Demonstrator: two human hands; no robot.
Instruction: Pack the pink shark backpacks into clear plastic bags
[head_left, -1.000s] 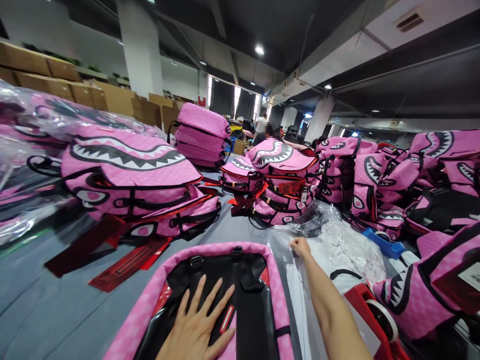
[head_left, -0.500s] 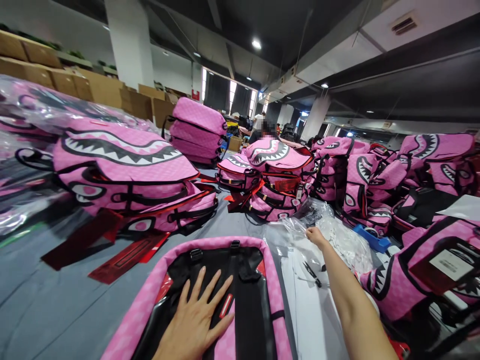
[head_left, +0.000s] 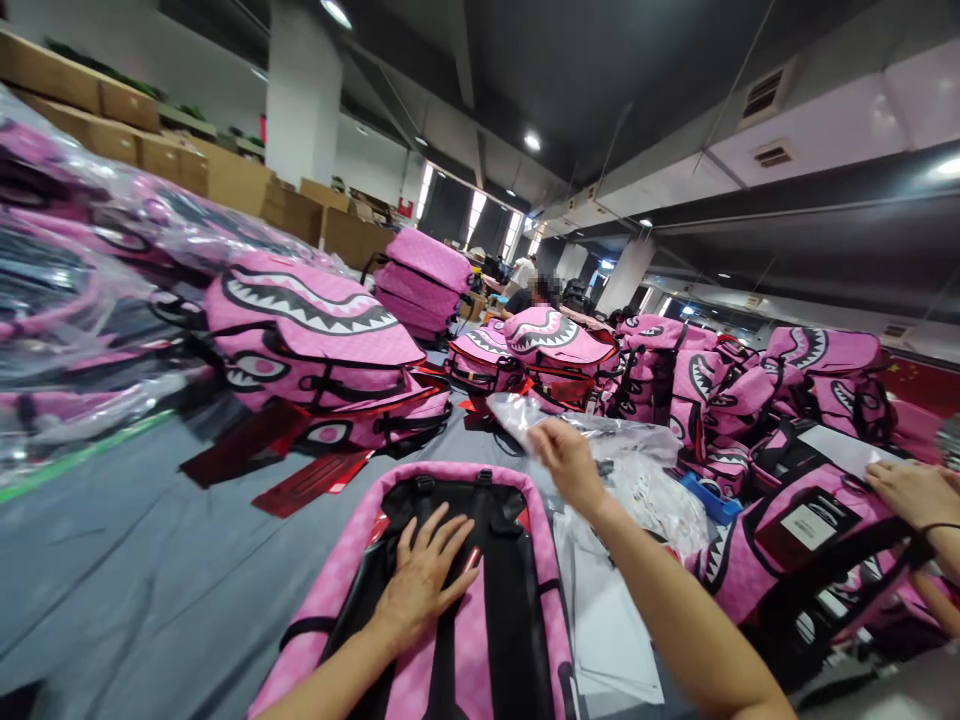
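Note:
A pink backpack (head_left: pixel 471 655) lies in front of me with its black back panel and straps facing up. My left hand (head_left: pixel 427 582) rests flat on that panel, fingers spread, holding nothing. Just beyond the pack's top right corner, my right hand (head_left: pixel 566 462) is closed on a clear plastic bag (head_left: pixel 634 440), which stretches out to both sides of the fist. White sheets of paper (head_left: pixel 611 640) lie beside the backpack, under my right forearm. A heap of crumpled clear plastic (head_left: pixel 660 505) sits beyond that forearm.
Pink shark-mouth backpacks (head_left: pixel 315 310) are stacked left, with dark red tags (head_left: pixel 311 485). More stand at the back and right. A blue tray (head_left: pixel 711 500) is past the plastic heap. At right, another person's hand (head_left: pixel 911 490) touches white paper on a backpack (head_left: pixel 750 560).
My right hand has lifted the plastic bag from the heap and brought it left. My left hand stays on the backpack. The view has shifted, and another person's hand now shows at right.

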